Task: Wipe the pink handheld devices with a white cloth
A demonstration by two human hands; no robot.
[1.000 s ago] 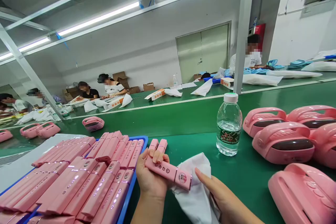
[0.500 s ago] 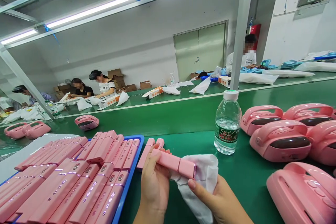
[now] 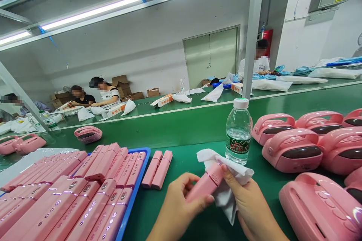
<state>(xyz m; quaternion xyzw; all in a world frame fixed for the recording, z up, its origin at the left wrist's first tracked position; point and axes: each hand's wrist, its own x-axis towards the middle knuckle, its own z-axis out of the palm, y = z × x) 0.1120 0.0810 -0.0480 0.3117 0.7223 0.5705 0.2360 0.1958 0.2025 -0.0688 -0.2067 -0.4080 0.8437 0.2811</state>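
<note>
My left hand [image 3: 177,205] is closed around the lower end of the slim pink plastic bar [image 3: 205,182]; my right hand [image 3: 249,205] pinches the white cloth [image 3: 226,192] over its upper end. I'd wipe with short, firm strokes, grip steady

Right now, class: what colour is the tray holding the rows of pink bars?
Blue: the tray's rim shows clearly in the head view.
</note>
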